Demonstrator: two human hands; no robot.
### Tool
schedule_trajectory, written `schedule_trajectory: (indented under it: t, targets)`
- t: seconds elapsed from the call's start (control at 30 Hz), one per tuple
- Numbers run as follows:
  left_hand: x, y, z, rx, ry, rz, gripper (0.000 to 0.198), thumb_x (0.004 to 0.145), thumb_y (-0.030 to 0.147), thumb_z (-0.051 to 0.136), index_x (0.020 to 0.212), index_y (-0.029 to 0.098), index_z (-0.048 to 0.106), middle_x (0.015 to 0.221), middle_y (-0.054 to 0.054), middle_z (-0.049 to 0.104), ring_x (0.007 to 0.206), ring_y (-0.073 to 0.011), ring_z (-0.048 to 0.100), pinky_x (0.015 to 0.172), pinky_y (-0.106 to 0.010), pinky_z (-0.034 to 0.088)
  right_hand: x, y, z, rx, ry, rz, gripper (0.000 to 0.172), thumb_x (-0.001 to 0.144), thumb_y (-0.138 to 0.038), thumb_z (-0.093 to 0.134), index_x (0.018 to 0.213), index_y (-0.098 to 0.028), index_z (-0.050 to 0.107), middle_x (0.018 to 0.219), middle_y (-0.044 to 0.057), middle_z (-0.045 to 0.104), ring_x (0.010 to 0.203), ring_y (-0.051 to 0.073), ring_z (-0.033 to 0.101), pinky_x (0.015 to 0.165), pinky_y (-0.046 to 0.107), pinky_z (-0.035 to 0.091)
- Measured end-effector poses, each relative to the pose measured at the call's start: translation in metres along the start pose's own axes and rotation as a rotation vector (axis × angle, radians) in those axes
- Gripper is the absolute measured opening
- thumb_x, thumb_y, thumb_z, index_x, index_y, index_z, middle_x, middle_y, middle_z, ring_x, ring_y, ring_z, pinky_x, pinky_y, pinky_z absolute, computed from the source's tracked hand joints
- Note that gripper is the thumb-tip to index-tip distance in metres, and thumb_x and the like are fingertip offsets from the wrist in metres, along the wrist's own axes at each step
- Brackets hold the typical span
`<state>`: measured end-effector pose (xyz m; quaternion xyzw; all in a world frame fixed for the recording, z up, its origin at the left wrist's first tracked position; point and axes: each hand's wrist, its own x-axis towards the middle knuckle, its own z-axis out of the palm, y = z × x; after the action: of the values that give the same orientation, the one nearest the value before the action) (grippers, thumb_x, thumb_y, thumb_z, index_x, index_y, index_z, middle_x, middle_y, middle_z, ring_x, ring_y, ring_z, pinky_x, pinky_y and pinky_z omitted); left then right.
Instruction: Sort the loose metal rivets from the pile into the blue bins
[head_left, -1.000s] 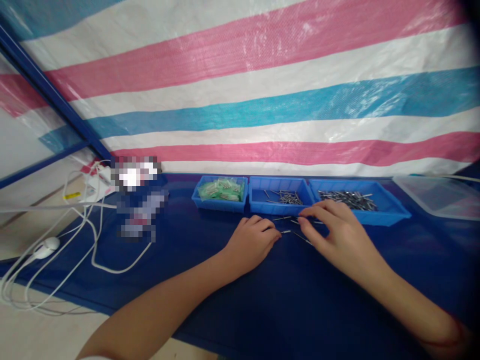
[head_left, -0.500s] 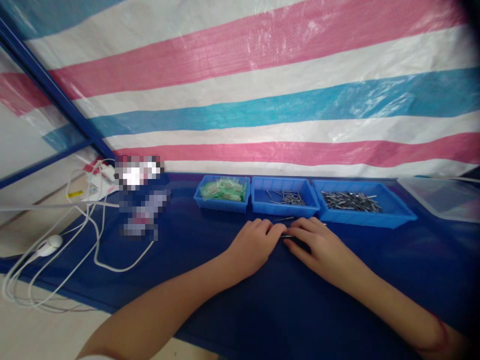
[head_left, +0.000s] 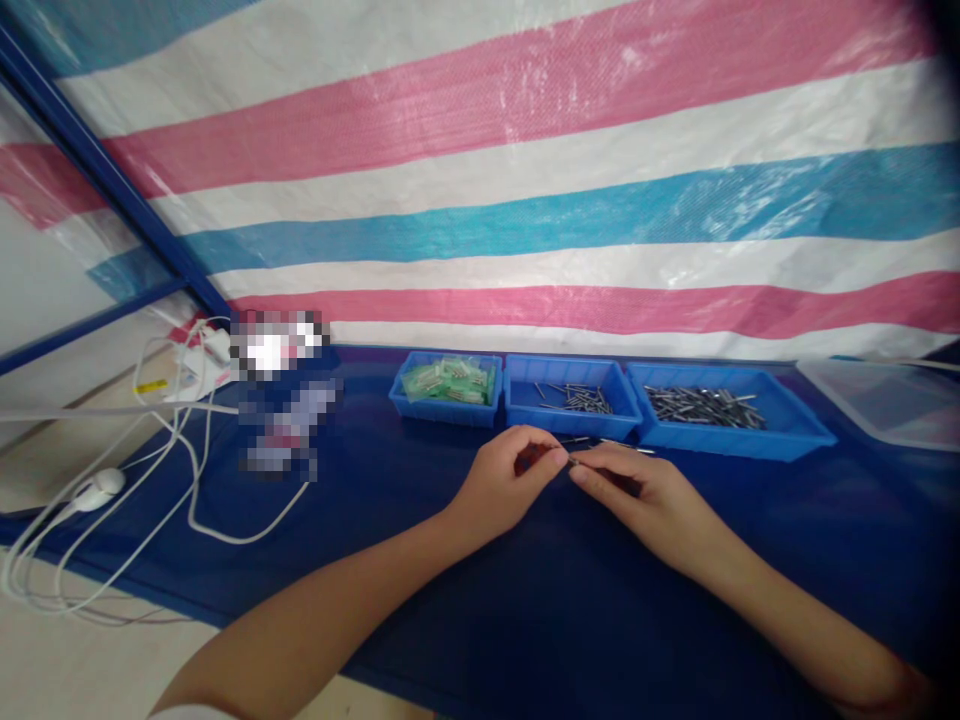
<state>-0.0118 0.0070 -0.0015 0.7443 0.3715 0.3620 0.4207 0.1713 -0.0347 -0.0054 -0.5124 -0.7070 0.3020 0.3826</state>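
My left hand (head_left: pixel 508 478) and my right hand (head_left: pixel 637 490) meet fingertip to fingertip just above the blue mat (head_left: pixel 465 590), both pinched on a thin metal pin (head_left: pixel 576 462) held between them. A few loose pins (head_left: pixel 600 442) lie on the mat right behind my fingers. Three blue trays stand in a row behind: the left tray (head_left: pixel 445 385) holds small green parts, the middle tray (head_left: pixel 570 399) has a thin scatter of metal pins, and the right tray (head_left: pixel 724 413) holds a larger heap of pins.
A clear plastic box (head_left: pixel 885 403) sits at the far right. White cables (head_left: pixel 150 470) loop over the mat's left side, beside a blurred-out object (head_left: pixel 281 395). A striped pink, white and blue tarp (head_left: pixel 525 180) closes off the back.
My right hand drew left from the loose pins to meet my left hand. Both hands have lifted slightly off the mat and now pinch a pin together.
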Motion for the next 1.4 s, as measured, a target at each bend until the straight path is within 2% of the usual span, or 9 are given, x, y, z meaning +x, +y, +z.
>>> schedule_trajectory:
  t: [0.27, 0.47, 0.7, 0.77, 0.93, 1.0, 1.1, 1.27, 1.4]
  targets:
    - [-0.001, 0.004, -0.002, -0.004, 0.048, 0.056, 0.016, 0.089, 0.030, 0.057, 0.094, 0.016, 0.065, 0.090, -0.003, 0.065, 0.080, -0.0131, 0.059, 0.073, -0.024, 0.046, -0.001, -0.002, -0.001, -0.034, 0.086, -0.009, 0.025, 0.089, -0.041, 0.053, 0.091, -0.024, 0.070, 0.088, 0.005, 0.068, 0.084, 0.020, 0.063, 0.073, 0.033, 0.051]
    - [-0.002, 0.008, -0.003, 0.068, 0.058, 0.115, 0.011, 0.088, 0.024, 0.058, 0.093, 0.016, 0.065, 0.089, -0.003, 0.065, 0.079, -0.0129, 0.058, 0.075, -0.024, 0.045, -0.002, -0.002, -0.003, -0.027, 0.285, -0.017, 0.021, 0.082, -0.042, 0.064, 0.090, -0.024, 0.069, 0.083, 0.003, 0.066, 0.070, 0.016, 0.058, 0.062, 0.030, 0.047]
    - [-0.004, 0.007, -0.001, 0.248, -0.086, 0.197, 0.017, 0.092, 0.029, 0.054, 0.095, 0.017, 0.065, 0.092, -0.004, 0.067, 0.087, -0.0168, 0.060, 0.081, -0.028, 0.045, -0.004, -0.009, -0.008, -0.081, 0.274, -0.068, 0.019, 0.086, -0.039, 0.059, 0.078, -0.023, 0.062, 0.075, 0.000, 0.061, 0.068, 0.015, 0.055, 0.063, 0.029, 0.043]
    - [-0.006, 0.006, 0.000, 0.357, -0.116, 0.226, 0.021, 0.091, 0.031, 0.055, 0.104, 0.017, 0.063, 0.100, -0.006, 0.067, 0.095, -0.0196, 0.059, 0.086, -0.032, 0.044, -0.002, -0.005, -0.015, -0.131, 0.325, -0.080, 0.019, 0.087, -0.040, 0.057, 0.080, -0.023, 0.062, 0.078, 0.001, 0.062, 0.072, 0.017, 0.056, 0.065, 0.031, 0.043]
    - [-0.009, 0.006, -0.001, 0.549, -0.257, 0.392, 0.035, 0.093, 0.035, 0.050, 0.126, 0.024, 0.055, 0.129, -0.008, 0.059, 0.121, -0.0232, 0.049, 0.099, -0.038, 0.038, 0.006, 0.022, -0.054, -0.384, 0.591, 0.008, 0.024, 0.088, -0.045, 0.052, 0.090, -0.025, 0.064, 0.088, 0.006, 0.066, 0.072, 0.021, 0.057, 0.065, 0.036, 0.043]
    - [-0.010, 0.005, 0.000, 0.616, -0.324, 0.455, 0.035, 0.094, 0.036, 0.048, 0.128, 0.029, 0.054, 0.138, -0.005, 0.052, 0.129, -0.0248, 0.043, 0.102, -0.041, 0.036, 0.009, 0.035, -0.071, -0.598, 0.603, 0.026, 0.026, 0.089, -0.046, 0.048, 0.093, -0.026, 0.064, 0.087, 0.008, 0.066, 0.073, 0.024, 0.058, 0.068, 0.039, 0.044]
    - [-0.012, 0.003, 0.001, 0.703, -0.397, 0.485, 0.031, 0.095, 0.037, 0.046, 0.123, 0.032, 0.058, 0.141, -0.002, 0.051, 0.132, -0.0268, 0.041, 0.103, -0.047, 0.032, 0.011, 0.046, -0.085, -0.714, 0.608, 0.025, 0.028, 0.087, -0.047, 0.049, 0.095, -0.024, 0.064, 0.087, 0.010, 0.065, 0.079, 0.030, 0.060, 0.076, 0.046, 0.043]
    - [-0.012, 0.003, 0.003, 0.765, -0.412, 0.489, 0.031, 0.097, 0.035, 0.042, 0.123, 0.031, 0.059, 0.137, -0.002, 0.054, 0.130, -0.0251, 0.043, 0.103, -0.044, 0.031, 0.010, 0.029, -0.073, -0.724, 0.545, -0.026, 0.030, 0.090, -0.043, 0.044, 0.100, -0.022, 0.062, 0.098, 0.014, 0.065, 0.096, 0.036, 0.060, 0.086, 0.049, 0.041]
    - [-0.012, 0.003, 0.005, 0.796, -0.376, 0.547, 0.035, 0.097, 0.035, 0.041, 0.130, 0.030, 0.053, 0.144, -0.002, 0.047, 0.136, -0.0252, 0.036, 0.103, -0.043, 0.030, 0.008, 0.010, -0.055, -0.726, 0.525, -0.198, 0.022, 0.090, -0.036, 0.047, 0.097, -0.022, 0.063, 0.097, 0.011, 0.068, 0.095, 0.030, 0.062, 0.087, 0.045, 0.042]
